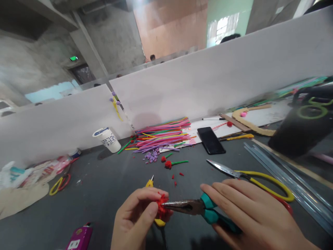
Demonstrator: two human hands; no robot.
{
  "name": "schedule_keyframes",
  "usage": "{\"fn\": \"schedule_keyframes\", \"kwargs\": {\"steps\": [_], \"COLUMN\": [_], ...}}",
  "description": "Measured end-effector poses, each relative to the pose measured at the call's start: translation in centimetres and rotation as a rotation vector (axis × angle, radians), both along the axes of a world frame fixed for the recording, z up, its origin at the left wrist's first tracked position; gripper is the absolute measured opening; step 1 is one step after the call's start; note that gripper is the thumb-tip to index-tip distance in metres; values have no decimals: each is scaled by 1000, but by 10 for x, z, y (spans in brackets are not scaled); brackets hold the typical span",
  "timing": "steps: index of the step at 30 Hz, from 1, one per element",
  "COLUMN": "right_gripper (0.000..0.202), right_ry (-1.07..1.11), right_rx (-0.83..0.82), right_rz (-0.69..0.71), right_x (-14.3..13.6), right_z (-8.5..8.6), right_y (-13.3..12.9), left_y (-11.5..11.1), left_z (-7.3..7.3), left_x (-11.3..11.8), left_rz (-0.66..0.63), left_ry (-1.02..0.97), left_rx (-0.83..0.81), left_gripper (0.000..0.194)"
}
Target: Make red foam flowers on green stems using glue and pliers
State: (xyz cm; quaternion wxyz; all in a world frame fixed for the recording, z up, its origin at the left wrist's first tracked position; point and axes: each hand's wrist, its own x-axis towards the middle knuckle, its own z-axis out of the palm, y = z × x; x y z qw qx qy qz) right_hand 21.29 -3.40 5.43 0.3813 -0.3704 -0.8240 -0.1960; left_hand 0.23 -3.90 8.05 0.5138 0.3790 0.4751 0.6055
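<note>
Pinched between thumb and fingers of my left hand (140,217) is a red fuzzy flower head (162,205). My right hand (249,208) is wrapped round the teal handles of needle-nose pliers (186,206). The pliers' tip points left and touches the red flower head; whether the jaws grip a petal I cannot tell. Under my left hand lies a yellow-handled tool (150,183) with a pointed metal tip, partly covered. Two red balls on green stems, one a finished-looking red flower (168,164), lie beyond my hands, with small red scraps (181,174) nearby.
Large scissors (267,175) lie by my right hand. Farther back are a bundle of coloured pipe cleaners (163,135), purple bits (152,156), a black phone (211,140) and a paper cup (107,139). A purple lighter (79,238) lies front left, clear strips (286,184) right. A white partition (208,80) stands behind.
</note>
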Motion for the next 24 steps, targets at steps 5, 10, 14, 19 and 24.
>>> {"fn": "schedule_keyframes", "kwargs": {"steps": [5, 10, 14, 19, 24], "right_gripper": [24, 25, 27, 33, 39], "right_ry": [-21, -110, -148, -211, -246], "right_rx": [14, 89, 115, 87, 79], "right_rz": [-2, -61, -79, -70, -71], "right_x": [3, 2, 1, 6, 11], "right_z": [-3, -5, -6, -10, -11], "right_y": [0, -3, -5, -6, -6], "left_y": [0, 2, 4, 3, 3], "left_z": [0, -2, -4, -5, -3], "left_x": [0, 1, 1, 0, 2], "left_rz": [1, -3, -2, -8, 6], "left_ry": [9, 19, 22, 15, -12], "left_rx": [7, 21, 28, 19, -6], "left_gripper": [20, 17, 16, 18, 21]}}
